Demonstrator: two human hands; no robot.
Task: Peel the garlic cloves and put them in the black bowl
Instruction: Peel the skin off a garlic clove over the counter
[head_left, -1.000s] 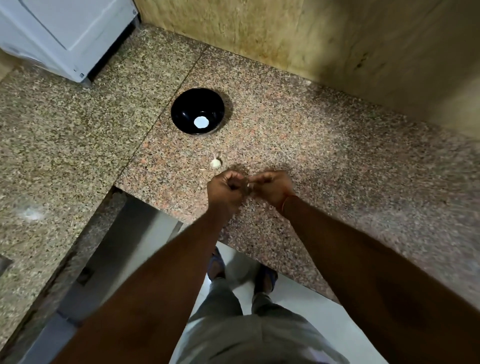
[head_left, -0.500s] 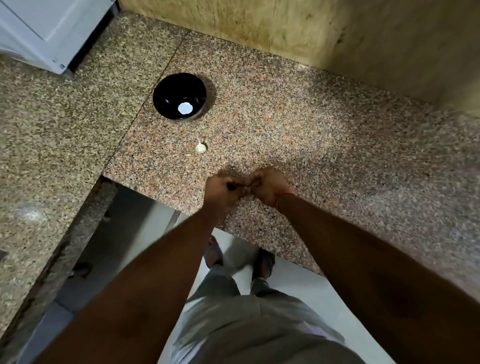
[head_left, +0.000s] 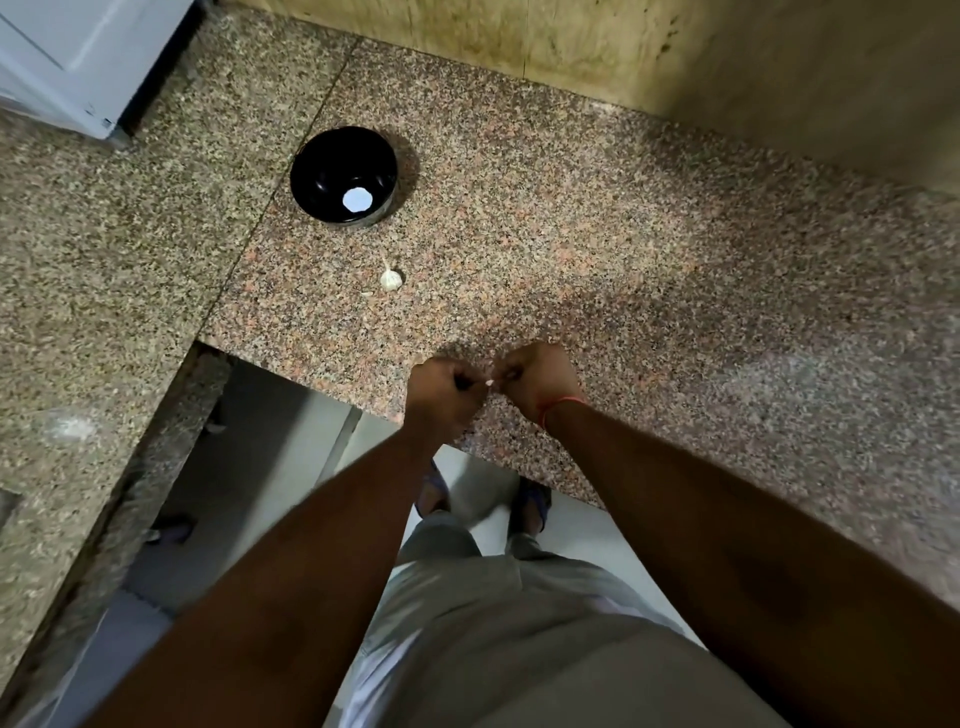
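Peel with small nail picks, steadying the garlic clove (head_left: 488, 382) so it cannot slip off the near bench (head_left: 597, 270) edge. Clove pinched between left hand (head_left: 439, 387) and right hand (head_left: 537, 378), both curled round it. Black bowl (head_left: 343, 174) far left; remaining garlic (head_left: 390, 279) lying between bowl and hands.

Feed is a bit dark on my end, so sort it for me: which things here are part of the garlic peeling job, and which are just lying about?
Part of the job:
- garlic clove pinched between left hand and right hand
- garlic bulb on the counter
- black bowl

Lying about:
- white appliance at far left
- skin flake beside the bulb
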